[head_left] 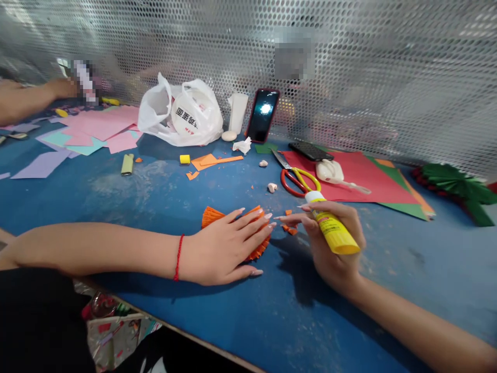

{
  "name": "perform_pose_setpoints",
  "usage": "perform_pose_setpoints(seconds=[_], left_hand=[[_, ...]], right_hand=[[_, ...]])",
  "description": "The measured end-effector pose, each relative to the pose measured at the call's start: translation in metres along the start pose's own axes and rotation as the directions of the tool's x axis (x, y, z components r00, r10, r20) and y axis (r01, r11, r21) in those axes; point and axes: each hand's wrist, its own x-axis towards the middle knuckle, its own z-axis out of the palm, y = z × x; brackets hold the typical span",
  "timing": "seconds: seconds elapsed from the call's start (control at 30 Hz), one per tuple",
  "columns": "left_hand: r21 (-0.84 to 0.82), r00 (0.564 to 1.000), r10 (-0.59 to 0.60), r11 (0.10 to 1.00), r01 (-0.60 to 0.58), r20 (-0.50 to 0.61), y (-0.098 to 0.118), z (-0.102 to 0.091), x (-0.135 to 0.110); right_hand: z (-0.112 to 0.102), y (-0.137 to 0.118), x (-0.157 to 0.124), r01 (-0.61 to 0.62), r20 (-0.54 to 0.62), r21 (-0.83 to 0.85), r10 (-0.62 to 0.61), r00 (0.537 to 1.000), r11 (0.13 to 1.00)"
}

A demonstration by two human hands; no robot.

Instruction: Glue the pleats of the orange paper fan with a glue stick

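Observation:
My left hand (223, 248) lies flat with its fingers stretched out over a pleated orange paper piece (212, 216), pressing it against the table. Much of that paper is hidden under the palm and fingers. My right hand (337, 254) is wrapped around a yellow glue stick (334, 228), its white end pointing up and away. The yellow glue cap (185, 159) lies apart on the table. Small orange paper scraps (289, 229) sit between my two hands. Just beyond the right hand are scissors (297, 178) with red and yellow handles.
Red paper sheets (365, 178) lie at right, bearing a white earbud case (330, 170) and a dark phone (310, 151). A folded green paper piece (454, 186) is far right. At the back stand another phone (264, 115) and a white plastic bag (155, 116). Another person's arm reaches in at left.

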Motion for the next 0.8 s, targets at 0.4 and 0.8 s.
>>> perform_pose_setpoints(seconds=[0.4,0.8], left_hand=[[0.002,0.997,0.062,0.998,-0.062,0.039,-0.039,-0.001,0.014],[-0.706,0.960,-0.155,0.706,-0.056,-0.232,-0.032,-0.028,0.081]], right_hand=[[-0.020,0.020,0.025,-0.149,0.127,-0.117,0.163,0.978,0.982],[-0.055,0.152,0.148,-0.373,-0.141,-0.745,0.417,0.898,0.552]])
